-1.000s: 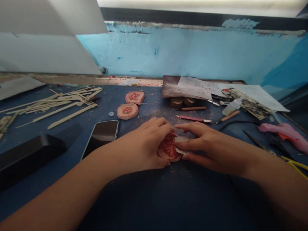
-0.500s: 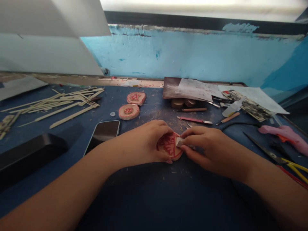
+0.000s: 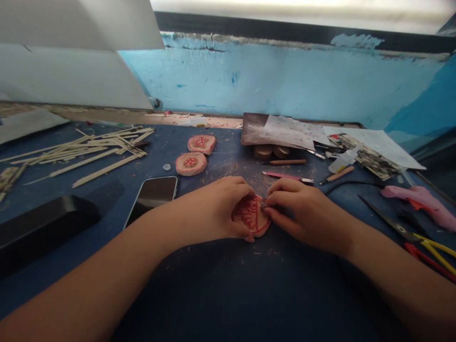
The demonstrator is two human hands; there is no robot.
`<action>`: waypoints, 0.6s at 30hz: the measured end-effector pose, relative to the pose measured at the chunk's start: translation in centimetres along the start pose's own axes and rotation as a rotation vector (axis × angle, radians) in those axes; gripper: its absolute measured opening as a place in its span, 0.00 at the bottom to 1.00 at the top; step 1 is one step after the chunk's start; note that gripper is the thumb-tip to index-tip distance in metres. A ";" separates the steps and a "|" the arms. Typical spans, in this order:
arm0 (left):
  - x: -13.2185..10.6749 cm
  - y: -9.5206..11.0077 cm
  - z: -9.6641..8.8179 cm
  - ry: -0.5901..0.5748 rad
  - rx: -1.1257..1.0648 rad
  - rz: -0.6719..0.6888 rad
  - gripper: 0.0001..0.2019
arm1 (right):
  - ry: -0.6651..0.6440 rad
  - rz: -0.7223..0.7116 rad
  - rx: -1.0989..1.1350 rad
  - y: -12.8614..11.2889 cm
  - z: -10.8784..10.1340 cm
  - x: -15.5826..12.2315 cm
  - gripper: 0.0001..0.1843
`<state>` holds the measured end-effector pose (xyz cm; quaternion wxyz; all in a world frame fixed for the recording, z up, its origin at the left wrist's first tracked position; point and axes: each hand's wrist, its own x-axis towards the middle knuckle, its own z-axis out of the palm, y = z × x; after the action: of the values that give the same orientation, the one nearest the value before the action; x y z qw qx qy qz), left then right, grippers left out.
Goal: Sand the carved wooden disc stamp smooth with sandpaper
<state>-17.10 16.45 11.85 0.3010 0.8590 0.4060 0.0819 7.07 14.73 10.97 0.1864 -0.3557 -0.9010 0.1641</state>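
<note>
A round wood slice (image 3: 262,224) with a red carved or painted pattern lies on the dark blue table in the middle of the head view. My left hand (image 3: 228,205) curls around its left side, thumb at the near edge and fingers at the far edge. At the slice's upper right, my right hand (image 3: 304,211) pinches what looks like a small folded piece of sandpaper (image 3: 263,204) against the face. Fingers hide most of that piece. Two other wood slices rest farther back, one with a star (image 3: 201,143) and one with a flower (image 3: 191,163).
Left are thin wooden sticks (image 3: 103,151), a phone (image 3: 153,192) and a black case (image 3: 46,232). Behind my right hand lie a pink cutter (image 3: 285,176) and papers (image 3: 292,131). Far right are scissors (image 3: 399,228), a pink tool (image 3: 420,202) and a small bottle (image 3: 344,160).
My right hand has shifted slightly left and up on the slice; the pale piece in its fingers shows less. The left hand keeps its hold on the slice.
</note>
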 end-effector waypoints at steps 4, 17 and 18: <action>0.3 0.0 0.0 0.002 -0.008 0.000 0.28 | -0.095 -0.098 0.030 -0.3 0.0 -0.1 0.08; 0.5 0.1 0.1 -0.008 0.001 -0.010 0.30 | -0.120 -0.024 0.023 -0.6 -0.1 0.0 0.08; 0.5 0.2 0.1 -0.008 0.008 -0.014 0.30 | -0.081 -0.012 -0.001 -0.5 -0.1 0.1 0.08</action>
<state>-16.59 16.69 11.82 0.2997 0.8577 0.4110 0.0749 6.77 14.43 11.26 0.1507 -0.3433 -0.9101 0.1767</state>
